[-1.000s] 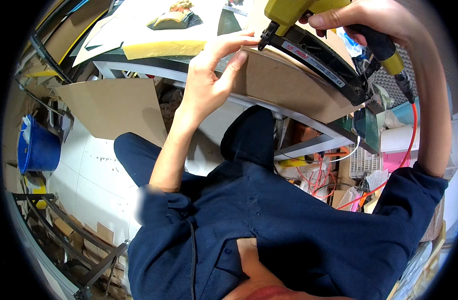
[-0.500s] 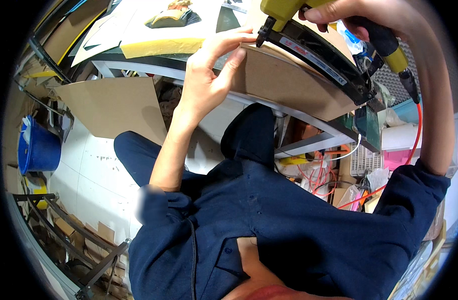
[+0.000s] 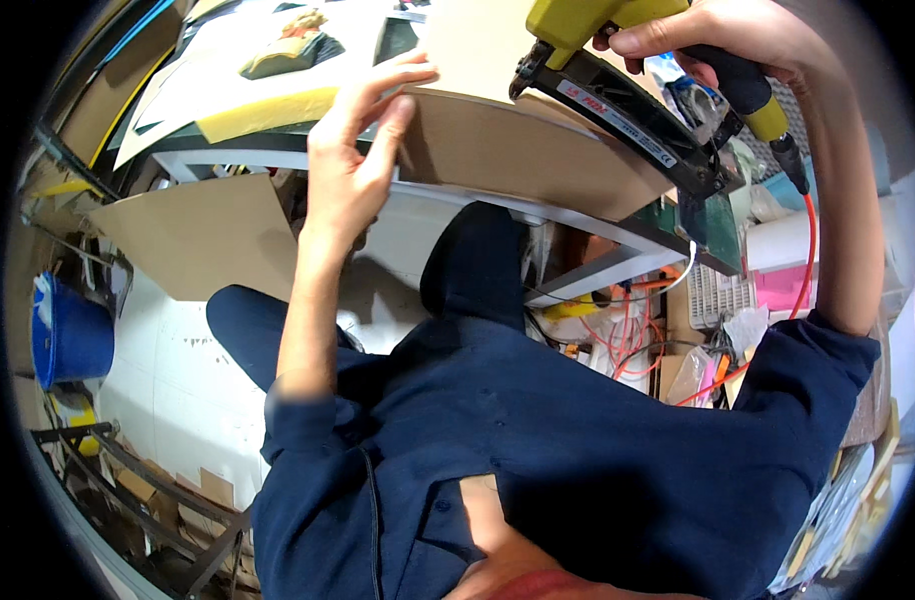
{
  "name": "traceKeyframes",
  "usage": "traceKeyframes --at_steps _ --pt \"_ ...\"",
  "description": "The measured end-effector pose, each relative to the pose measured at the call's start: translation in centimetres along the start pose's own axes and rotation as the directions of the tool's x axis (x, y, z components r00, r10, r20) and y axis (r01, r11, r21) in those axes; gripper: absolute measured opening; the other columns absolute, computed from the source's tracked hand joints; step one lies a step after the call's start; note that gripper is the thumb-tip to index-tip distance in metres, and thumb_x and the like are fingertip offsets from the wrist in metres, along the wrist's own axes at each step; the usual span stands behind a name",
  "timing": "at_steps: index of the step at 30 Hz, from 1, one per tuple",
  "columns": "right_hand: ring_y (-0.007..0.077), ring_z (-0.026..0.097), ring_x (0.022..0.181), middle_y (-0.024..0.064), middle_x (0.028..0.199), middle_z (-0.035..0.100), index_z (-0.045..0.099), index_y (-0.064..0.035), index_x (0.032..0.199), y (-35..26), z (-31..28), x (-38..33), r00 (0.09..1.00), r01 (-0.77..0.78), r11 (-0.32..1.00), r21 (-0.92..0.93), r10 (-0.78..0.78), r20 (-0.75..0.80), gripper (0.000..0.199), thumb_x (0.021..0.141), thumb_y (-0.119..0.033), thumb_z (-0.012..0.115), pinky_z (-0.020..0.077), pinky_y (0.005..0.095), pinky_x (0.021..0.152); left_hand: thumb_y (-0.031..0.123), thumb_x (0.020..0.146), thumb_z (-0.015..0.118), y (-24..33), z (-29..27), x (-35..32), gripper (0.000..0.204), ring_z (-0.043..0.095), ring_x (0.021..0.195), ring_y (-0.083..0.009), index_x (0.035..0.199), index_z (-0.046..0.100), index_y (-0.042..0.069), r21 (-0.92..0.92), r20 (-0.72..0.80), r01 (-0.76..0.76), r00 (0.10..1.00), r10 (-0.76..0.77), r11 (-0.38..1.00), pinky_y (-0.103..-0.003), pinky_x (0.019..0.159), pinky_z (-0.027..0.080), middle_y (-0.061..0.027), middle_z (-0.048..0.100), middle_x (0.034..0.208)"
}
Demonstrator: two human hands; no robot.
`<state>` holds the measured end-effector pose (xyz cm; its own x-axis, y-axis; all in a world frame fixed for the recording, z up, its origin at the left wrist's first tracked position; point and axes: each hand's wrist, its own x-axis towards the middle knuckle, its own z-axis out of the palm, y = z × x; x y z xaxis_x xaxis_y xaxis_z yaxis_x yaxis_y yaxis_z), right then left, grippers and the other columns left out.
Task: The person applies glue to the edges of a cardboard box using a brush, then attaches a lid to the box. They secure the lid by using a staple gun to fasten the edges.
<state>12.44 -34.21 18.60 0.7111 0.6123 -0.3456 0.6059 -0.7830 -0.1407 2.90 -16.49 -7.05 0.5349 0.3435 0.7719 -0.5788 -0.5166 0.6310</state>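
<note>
My right hand [image 3: 723,40] grips a yellow and black pneumatic nail gun [image 3: 568,22], with a finger near its trigger. Its long black magazine slants down to the right, and the nose sits at the top edge of an upright brown board [image 3: 523,150]. That board stands along the front of the table, meeting a flat tan panel [image 3: 468,60] on top. At the left corner, my left hand [image 3: 350,165] is closed on the board, fingers over the top and thumb against its end. An orange air hose [image 3: 811,230] runs down from the gun's handle.
A yellow foam strip [image 3: 268,113] lies on the table's left part. Another brown sheet [image 3: 203,235] leans below it. A blue bucket [image 3: 78,330] stands on the floor at left. Cables and a white basket [image 3: 718,295] crowd the floor at right.
The nail gun's nose has shifted right along the board's top edge, away from my left fingers. My left hand keeps to the corner. The whole view has turned slightly.
</note>
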Motion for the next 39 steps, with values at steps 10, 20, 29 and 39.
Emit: traceKeyframes --at_steps 10,20,29,39 --pt "0.0069 0.054 0.052 0.0003 0.065 0.063 0.070 -0.0044 0.086 0.9 1.1 -1.6 0.991 -0.099 0.988 -0.121 0.087 -0.105 0.042 0.074 -0.044 0.076 0.0429 0.0227 0.050 0.013 0.097 0.051 0.4 0.2 -0.3 0.027 0.054 0.116 -0.0167 0.122 0.059 0.005 0.000 0.016 0.066 0.998 -0.066 0.998 -0.029 0.097 0.042 -0.0120 0.060 0.126" --pt "0.0074 0.055 0.053 0.0014 0.062 0.063 0.071 -0.0046 0.086 3.0 0.7 -1.0 0.997 0.023 0.996 -0.086 -0.030 -0.073 0.041 0.075 -0.044 0.075 0.0423 0.0226 0.050 0.013 0.096 0.053 0.3 0.2 -0.4 0.024 0.056 0.116 -0.0189 0.118 0.062 0.010 0.060 0.000 0.049 0.999 -0.049 0.997 -0.033 0.094 0.048 -0.0102 0.061 0.125" --pt "0.0072 0.054 0.051 -0.0005 0.054 0.059 0.072 -0.0055 0.086 1.4 1.0 -1.8 0.990 -0.114 0.979 -0.167 0.097 -0.107 0.045 0.074 -0.049 0.073 0.0412 0.0230 0.052 0.014 0.097 0.052 0.2 0.2 -0.3 0.024 0.056 0.116 -0.0187 0.118 0.062 0.011 0.071 0.011 0.036 0.999 -0.037 0.997 -0.033 0.092 0.049 -0.0094 0.061 0.125" --pt "0.0071 0.053 0.049 0.0005 0.056 0.059 0.071 -0.0040 0.086 2.4 0.6 -1.0 0.990 -0.134 0.987 -0.094 0.128 -0.061 0.045 0.074 -0.047 0.074 0.0405 0.0229 0.050 0.015 0.097 0.052 -0.2 0.2 -0.3 0.024 0.057 0.113 -0.0159 0.118 0.062 0.012 0.056 0.004 0.009 1.000 -0.009 0.998 -0.030 0.087 0.050 -0.0085 0.061 0.125"
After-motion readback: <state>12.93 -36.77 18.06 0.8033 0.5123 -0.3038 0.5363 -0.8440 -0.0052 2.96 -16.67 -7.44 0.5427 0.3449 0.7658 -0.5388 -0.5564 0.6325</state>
